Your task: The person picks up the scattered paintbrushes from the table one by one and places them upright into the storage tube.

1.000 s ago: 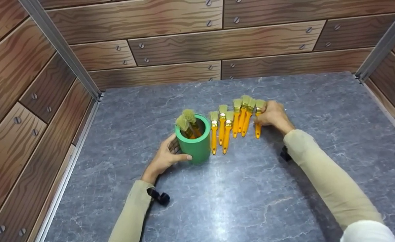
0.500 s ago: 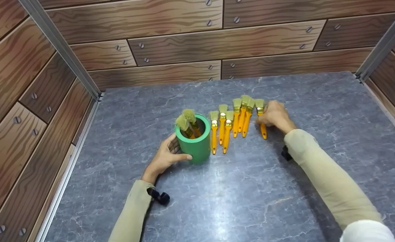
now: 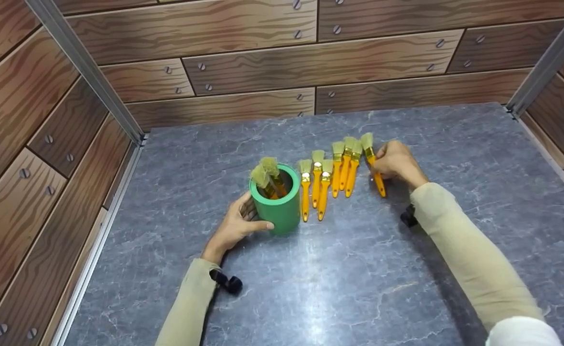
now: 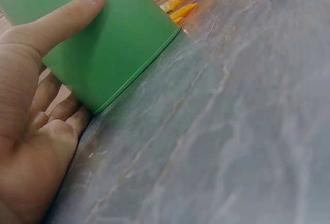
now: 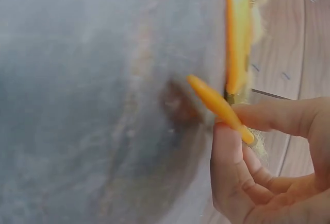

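A green cylindrical cup stands upright on the table, two paintbrushes leaning in it with bristles up. My left hand holds the cup's left side, thumb along the front and fingers behind, as the left wrist view also shows. My right hand pinches one orange-handled paintbrush between thumb and fingers; its bristles point away from me and its handle tip slants toward me. Left of that hand, several more paintbrushes lie on the table in a loose row reaching to the cup's right side.
The grey marbled table is bounded by wood-patterned panels at the back and both sides. Grey metal posts stand at the back corners. A black strap device sits on the left wrist.
The brush in my right hand has lifted and tilted, its bristles shifting up and left, its handle end right. The left hand and cup have stayed in place.
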Demonstrator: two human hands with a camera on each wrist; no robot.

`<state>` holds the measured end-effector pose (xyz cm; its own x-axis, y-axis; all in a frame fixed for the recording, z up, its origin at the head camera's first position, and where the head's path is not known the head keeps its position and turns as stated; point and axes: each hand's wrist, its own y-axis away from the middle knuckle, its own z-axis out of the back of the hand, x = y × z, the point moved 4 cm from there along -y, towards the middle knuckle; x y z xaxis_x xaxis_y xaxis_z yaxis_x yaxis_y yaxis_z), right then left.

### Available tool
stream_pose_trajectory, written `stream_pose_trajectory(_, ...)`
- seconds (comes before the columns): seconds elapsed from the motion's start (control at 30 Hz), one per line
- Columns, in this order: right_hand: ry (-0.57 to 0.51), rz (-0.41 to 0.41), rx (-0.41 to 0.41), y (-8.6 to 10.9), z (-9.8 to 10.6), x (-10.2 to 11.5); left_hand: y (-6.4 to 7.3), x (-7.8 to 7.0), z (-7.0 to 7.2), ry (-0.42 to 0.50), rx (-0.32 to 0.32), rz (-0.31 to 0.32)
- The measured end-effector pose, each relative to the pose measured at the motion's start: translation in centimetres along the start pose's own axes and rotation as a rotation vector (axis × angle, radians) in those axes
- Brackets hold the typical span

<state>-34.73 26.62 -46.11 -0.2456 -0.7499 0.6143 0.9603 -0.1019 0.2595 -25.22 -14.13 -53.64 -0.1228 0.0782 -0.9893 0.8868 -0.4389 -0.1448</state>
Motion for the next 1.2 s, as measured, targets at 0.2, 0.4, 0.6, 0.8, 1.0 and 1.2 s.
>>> stream_pose_trajectory(0.2, -0.05, 0.051, -0.007, 0.7, 0.8, 1.6, 0.1, 0.0, 0.0, 0.01, -0.002, 0.008)
stream_pose_trajectory(0.4, -0.185, 0.143, 0.035, 2.1, 1.0, 4.2, -0.1, 0.0, 0.1, 0.017, 0.007, -0.003)
stream_pose_trajectory(0.6, -0.288, 0.246, 0.055, 3.8, 1.0, 6.6, -0.3, -0.1, 0.1, 0.02, 0.011, -0.012)
stream_pose_trajectory(0.8, -0.398, 0.362, 0.059, 5.6, 0.7, 9.0, -0.2, -0.2, 0.1, 0.026, 0.011, -0.015)
stream_pose_trajectory(1.0, -0.488, 0.447, 0.076, 7.4, 0.3, 11.2, -0.1, -0.2, -0.1, 0.03, 0.011, -0.008)
stream_pose_trajectory(1.2, -0.547, 0.51, 0.084, 9.0, 0.0, 13.0, 0.1, -0.1, 0.0, 0.016, 0.001, 0.003)
